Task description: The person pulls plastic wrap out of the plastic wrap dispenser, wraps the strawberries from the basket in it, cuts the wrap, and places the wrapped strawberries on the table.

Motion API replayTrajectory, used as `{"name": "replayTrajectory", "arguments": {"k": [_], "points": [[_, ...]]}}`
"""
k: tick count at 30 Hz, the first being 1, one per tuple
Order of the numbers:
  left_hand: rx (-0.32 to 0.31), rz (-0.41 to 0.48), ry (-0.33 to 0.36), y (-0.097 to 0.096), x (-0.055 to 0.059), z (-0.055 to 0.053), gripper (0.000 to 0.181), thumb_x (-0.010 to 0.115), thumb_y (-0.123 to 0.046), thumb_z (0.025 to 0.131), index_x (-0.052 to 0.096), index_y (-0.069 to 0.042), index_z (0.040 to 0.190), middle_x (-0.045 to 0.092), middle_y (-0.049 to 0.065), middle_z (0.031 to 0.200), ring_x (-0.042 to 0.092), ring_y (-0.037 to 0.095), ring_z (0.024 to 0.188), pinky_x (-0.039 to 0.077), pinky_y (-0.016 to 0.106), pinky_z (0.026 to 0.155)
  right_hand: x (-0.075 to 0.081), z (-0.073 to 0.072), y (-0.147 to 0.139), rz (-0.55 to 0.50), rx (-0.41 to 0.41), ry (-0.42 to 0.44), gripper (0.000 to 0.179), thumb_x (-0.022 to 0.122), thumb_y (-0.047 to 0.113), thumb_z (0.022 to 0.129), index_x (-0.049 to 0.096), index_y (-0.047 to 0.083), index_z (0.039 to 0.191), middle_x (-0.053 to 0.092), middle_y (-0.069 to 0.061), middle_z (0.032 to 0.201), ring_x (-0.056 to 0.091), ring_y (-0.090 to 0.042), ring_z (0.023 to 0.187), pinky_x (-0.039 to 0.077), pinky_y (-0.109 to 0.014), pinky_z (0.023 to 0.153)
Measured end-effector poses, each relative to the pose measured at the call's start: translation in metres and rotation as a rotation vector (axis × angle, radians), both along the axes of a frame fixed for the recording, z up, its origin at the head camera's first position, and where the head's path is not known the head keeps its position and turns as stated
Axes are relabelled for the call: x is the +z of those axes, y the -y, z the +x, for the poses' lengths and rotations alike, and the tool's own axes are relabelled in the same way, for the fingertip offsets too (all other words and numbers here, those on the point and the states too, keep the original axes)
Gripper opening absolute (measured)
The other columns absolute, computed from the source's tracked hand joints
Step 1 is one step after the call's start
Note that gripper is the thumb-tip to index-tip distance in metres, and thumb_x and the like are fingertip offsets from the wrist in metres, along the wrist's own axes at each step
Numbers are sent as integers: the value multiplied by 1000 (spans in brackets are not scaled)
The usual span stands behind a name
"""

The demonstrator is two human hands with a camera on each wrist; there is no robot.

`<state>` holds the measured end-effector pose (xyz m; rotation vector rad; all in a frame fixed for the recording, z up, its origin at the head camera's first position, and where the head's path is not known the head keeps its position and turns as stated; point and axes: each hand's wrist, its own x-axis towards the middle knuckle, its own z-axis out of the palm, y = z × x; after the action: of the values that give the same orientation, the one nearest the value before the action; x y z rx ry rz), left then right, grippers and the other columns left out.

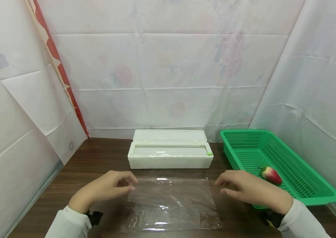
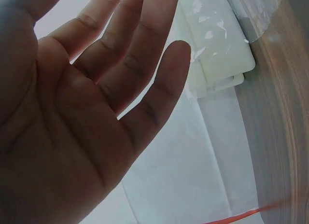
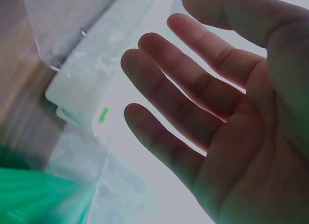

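A sheet of clear plastic film point(image 1: 171, 195) lies on the dark wooden table, its near edge crumpled. My left hand point(image 1: 105, 186) is just off the film's left side, fingers loosely bent and holding nothing. Off the right side is my right hand point(image 1: 249, 187), also with nothing in it. Behind the film stands a white cling film dispenser box point(image 1: 171, 163), its lid point(image 1: 169, 136) raised at the back and a small green piece point(image 1: 209, 153) at its right end. In the wrist views, the left palm point(image 2: 72, 132) and right palm point(image 3: 246, 147) both show bare, with fingers spread.
To the right sits a green plastic basket point(image 1: 305, 158) with one red fruit point(image 1: 271, 175), pale at one end, inside. White patterned sheeting point(image 1: 174, 66) walls off the back and both sides. A red strip point(image 1: 66, 79) runs down the left corner.
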<state>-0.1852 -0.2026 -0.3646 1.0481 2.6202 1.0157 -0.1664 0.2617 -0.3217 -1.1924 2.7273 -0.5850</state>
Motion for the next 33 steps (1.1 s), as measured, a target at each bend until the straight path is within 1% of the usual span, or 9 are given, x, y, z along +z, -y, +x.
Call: {"name": "replayTrajectory", "arguments": {"k": [4,6,11,13,19,22,26,30,33], "points": [[22,-2,-19,0,1,0,16,66,-26,99,68,-19,113,66,-14,93,63,4,85,54,29,73,9,0,-7,5,-34,-34,18,64,31,100,68,23,116,63,18,107,61,-2,93,55,-28,74],[31,-2,-18,1,1,0,16,65,-26,99,68,-19,113,66,-14,92,63,4,84,54,29,72,11,-1,-10,10,-47,-55,19,64,31,100,67,23,116,63,19,106,60,-2,92,54,-28,74],[62,-5,6,3,0,-2,18,64,-29,100,68,-19,114,66,-12,93,63,7,84,53,29,71,15,-5,-18,-3,-51,-139,18,68,20,98,68,21,116,64,18,105,61,-2,91,54,-29,73],[71,-8,13,4,-1,-3,19,63,-30,101,68,-18,115,67,-11,93,64,7,84,53,29,71,16,-8,-21,-5,-63,-160,18,68,19,97,68,20,115,65,17,104,61,-3,91,54,-29,73],[106,-23,-4,7,-3,-5,17,63,-31,101,68,-20,113,68,-7,96,64,8,87,53,30,72,17,-13,-32,10,-141,-123,16,66,23,99,69,23,115,65,19,106,63,-3,95,55,-32,76],[125,-29,-16,9,-3,-6,16,63,-31,101,69,-21,112,69,-6,97,63,8,88,53,30,73,18,-16,-37,8,-149,-123,15,65,23,100,69,22,115,66,18,106,64,-5,95,56,-35,77],[144,-26,-55,11,-5,-7,12,63,-27,101,69,-22,110,69,-8,97,62,7,87,53,30,73,21,-21,-43,17,-167,-133,15,65,22,100,69,22,114,66,16,107,64,-5,95,56,-35,77],[157,-12,-85,14,-8,-8,12,63,-24,101,69,-19,110,70,-8,98,63,6,88,53,30,74,23,-24,-49,25,-195,-138,16,66,20,99,69,23,114,67,16,107,64,-5,95,56,-33,76],[161,-4,-89,16,-9,-10,13,64,-24,101,70,-16,110,71,-7,98,63,6,87,53,30,73,24,-27,-55,29,-212,-148,17,67,19,98,70,21,114,68,13,107,65,-6,94,56,-35,75]]}}
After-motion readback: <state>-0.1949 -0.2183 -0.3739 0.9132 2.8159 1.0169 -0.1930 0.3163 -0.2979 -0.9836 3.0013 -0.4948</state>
